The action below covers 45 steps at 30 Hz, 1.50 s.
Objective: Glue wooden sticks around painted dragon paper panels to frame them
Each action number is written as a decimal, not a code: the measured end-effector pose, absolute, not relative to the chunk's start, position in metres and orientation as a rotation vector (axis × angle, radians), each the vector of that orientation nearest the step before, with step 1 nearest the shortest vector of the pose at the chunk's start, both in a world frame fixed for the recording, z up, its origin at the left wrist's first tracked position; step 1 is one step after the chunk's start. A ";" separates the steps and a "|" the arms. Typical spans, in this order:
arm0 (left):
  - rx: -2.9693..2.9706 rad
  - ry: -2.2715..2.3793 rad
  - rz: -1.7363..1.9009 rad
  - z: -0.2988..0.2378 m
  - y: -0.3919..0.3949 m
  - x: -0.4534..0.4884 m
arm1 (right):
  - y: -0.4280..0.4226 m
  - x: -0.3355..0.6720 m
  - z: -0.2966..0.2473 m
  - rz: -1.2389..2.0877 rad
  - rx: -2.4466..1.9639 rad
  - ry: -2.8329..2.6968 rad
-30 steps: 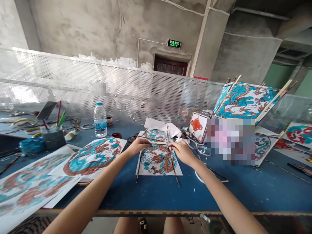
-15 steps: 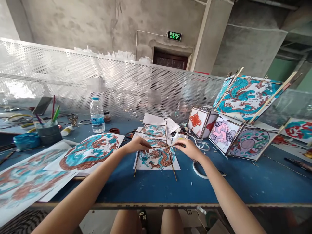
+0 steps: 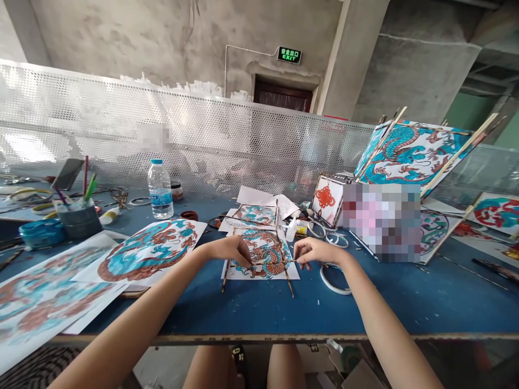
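Note:
A sheet painted with a brown and blue dragon (image 3: 263, 249) lies before me on the blue table. Two thin dark sticks run down its sides, the left stick (image 3: 224, 282) and the right stick (image 3: 289, 285), their ends jutting past the near edge. Another thin stick (image 3: 288, 261) lies crosswise over the picture. My right hand (image 3: 318, 251) pinches its right end just beyond the paper. My left hand (image 3: 231, 249) is closed at its left part; the fingertips partly hide it. Beyond the sheet is a smaller framed dragon picture (image 3: 257, 215).
White glue bottle (image 3: 291, 230) and tape rolls, including a white ring (image 3: 333, 281), sit right. Painted lanterns (image 3: 329, 201) stand farther right, one blurred. Left are dragon paintings (image 3: 152, 251), a water bottle (image 3: 160, 189), a brush cup (image 3: 81, 220) and blue paint jar (image 3: 42, 232).
Both hands have moved toward me, bringing the crosswise stick from the sheet's upper part down over its lower half. The view has shifted slightly.

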<state>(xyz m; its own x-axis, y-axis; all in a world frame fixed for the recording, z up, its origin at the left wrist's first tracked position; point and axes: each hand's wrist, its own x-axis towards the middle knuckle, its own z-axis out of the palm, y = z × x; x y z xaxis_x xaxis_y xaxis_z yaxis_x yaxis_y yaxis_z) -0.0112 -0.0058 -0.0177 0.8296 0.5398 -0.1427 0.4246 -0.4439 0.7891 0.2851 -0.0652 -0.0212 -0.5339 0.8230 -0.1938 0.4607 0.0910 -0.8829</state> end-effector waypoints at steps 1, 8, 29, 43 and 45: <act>2.100 0.694 0.158 -0.017 -0.007 -0.011 | -0.065 0.285 -0.022 1.430 -1.274 -2.027; 2.133 0.682 0.102 -0.018 -0.009 -0.008 | -0.064 0.286 -0.024 1.439 -1.294 -2.071; 2.167 0.757 0.007 -0.022 -0.009 -0.011 | -0.067 0.275 -0.026 1.446 -1.335 -2.135; 2.563 0.600 0.247 -0.011 -0.046 0.011 | -0.066 0.274 -0.031 1.409 -1.310 -2.170; 2.667 0.612 0.246 -0.013 -0.055 0.015 | -0.068 0.273 -0.029 1.411 -1.309 -2.166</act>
<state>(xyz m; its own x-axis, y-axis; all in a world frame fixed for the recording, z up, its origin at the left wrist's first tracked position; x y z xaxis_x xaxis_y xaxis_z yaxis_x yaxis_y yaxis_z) 0.0148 -0.0550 -0.0126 0.8892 0.4503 0.0813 0.3816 -0.8278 0.4113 0.2734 -0.0680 -0.0285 -0.5682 0.7830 -0.2529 0.5478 0.1306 -0.8263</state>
